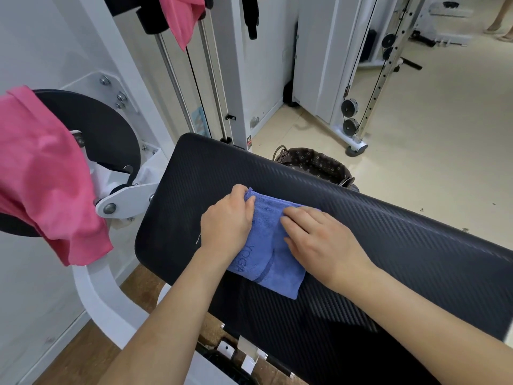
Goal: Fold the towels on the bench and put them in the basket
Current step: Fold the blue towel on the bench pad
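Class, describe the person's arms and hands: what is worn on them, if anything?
Both arms are bare as far as the picture shows: no sleeve on the left forearm or the right forearm. The left hand and right hand wear no gloves, and no ring, watch or bracelet shows.

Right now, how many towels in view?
3. Blue towel on the bench under the left hand and right hand; pink towel draped over the round pad at left; second pink towel hanging top centre. The basket interior is partly hidden.
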Motion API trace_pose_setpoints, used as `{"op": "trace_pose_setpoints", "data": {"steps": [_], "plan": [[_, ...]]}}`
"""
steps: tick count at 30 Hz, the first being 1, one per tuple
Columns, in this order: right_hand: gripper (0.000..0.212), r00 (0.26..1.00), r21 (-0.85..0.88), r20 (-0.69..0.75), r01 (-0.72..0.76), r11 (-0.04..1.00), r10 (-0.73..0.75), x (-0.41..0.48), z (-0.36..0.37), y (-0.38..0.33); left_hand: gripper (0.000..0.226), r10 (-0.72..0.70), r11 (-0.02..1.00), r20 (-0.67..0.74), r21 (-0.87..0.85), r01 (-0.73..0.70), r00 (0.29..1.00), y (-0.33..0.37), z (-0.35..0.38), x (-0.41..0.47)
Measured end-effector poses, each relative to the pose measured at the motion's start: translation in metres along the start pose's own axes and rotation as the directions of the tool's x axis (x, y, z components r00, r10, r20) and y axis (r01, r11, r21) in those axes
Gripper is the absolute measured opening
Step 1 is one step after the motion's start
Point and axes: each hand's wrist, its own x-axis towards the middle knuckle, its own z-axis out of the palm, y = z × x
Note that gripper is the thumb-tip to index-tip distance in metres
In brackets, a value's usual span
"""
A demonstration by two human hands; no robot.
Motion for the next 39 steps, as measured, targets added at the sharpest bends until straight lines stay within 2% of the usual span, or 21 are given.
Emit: {"op": "trace_pose_setpoints", "data": {"steps": [2,3,5,6,7,8,9,11,13,18,21,25,27,30,35,39], "plan": [[0.021,0.999,0.007,0.038,0.007,1.0,-0.007,0.001,0.0,0.002,0.032,-0.003,1.0,-0.036,0.007,0.003,0.999,-0.004,-0.01,0.0],[0.02,0.999,0.008,0.05,0.015,1.0,-0.015,0.002,-0.001,0.003,0.034,0.032,0.998,-0.101,0.052,-0.027,0.994,-0.007,-0.014,-0.002],[0.026,0.995,0.009,0.098,0.021,1.0,-0.021,0.005,-0.004,0.002,0.03,0.246,0.963,-0.253,0.171,-0.207,0.936,-0.013,-0.019,-0.013],[0.032,0.991,0.006,0.135,0.02,1.0,-0.021,0.005,-0.006,0.002,0.024,0.412,0.909,-0.282,0.201,-0.366,0.867,-0.016,-0.017,-0.024],[0.038,0.985,-0.004,0.172,0.021,1.0,-0.02,0.004,-0.007,0.001,0.021,0.56,0.828,-0.249,0.192,-0.527,0.79,-0.019,-0.012,-0.038],[0.043,0.98,-0.014,0.2,0.024,1.0,-0.02,0.003,-0.008,0.0,0.023,0.651,0.759,-0.177,0.162,-0.63,0.738,-0.021,-0.008,-0.054],[0.048,0.976,-0.018,0.219,0.019,1.0,-0.015,0.001,-0.009,-0.002,0.033,0.68,0.731,-0.064,0.134,-0.669,0.73,-0.025,-0.002,-0.07],[0.056,0.971,-0.005,0.237,-0.03,1.0,0.03,-0.002,-0.011,-0.007,0.058,0.611,0.758,0.158,0.164,-0.631,0.776,-0.034,0.012,-0.092],[0.057,0.973,0.006,0.212,-0.093,0.996,0.089,-0.002,-0.013,-0.013,0.07,0.539,0.777,0.251,0.22,-0.59,0.804,-0.04,0.022,-0.099],[0.042,0.988,0.003,0.053,-0.144,0.99,0.143,-0.012,-0.026,-0.04,0.076,0.55,0.774,0.264,0.195,-0.602,0.792,-0.042,0.027,-0.093],[0.051,0.987,-0.034,0.121,-0.098,0.995,0.101,-0.035,-0.026,-0.052,0.075,0.57,0.752,0.273,0.206,-0.626,0.775,-0.043,0.02,-0.091],[0.069,0.961,-0.127,0.258,-0.066,0.99,0.098,-0.048,-0.016,-0.045,0.063,0.645,0.693,0.2,0.254,-0.675,0.738,-0.048,0.013,-0.086],[0.065,0.967,-0.148,0.243,-0.037,0.988,0.072,-0.048,-0.013,-0.042,0.053,0.659,0.704,0.099,0.266,-0.658,0.746,-0.056,0.014,-0.082],[0.049,0.987,-0.144,0.154,-0.015,0.989,0.037,-0.048,-0.01,-0.042,0.047,0.629,0.755,-0.002,0.237,-0.611,0.777,-0.063,0.016,-0.078],[0.04,0.995,-0.066,0.09,0.051,0.996,-0.045,-0.039,-0.004,-0.034,0.034,0.603,0.787,-0.069,0.212,-0.579,0.795,-0.051,0.018,-0.076],[0.035,0.989,-0.013,0.131,0.067,0.998,-0.065,-0.037,-0.01,-0.029,0.039,0.54,0.833,-0.032,0.162,-0.529,0.841,-0.05,0.012,-0.092]]}}
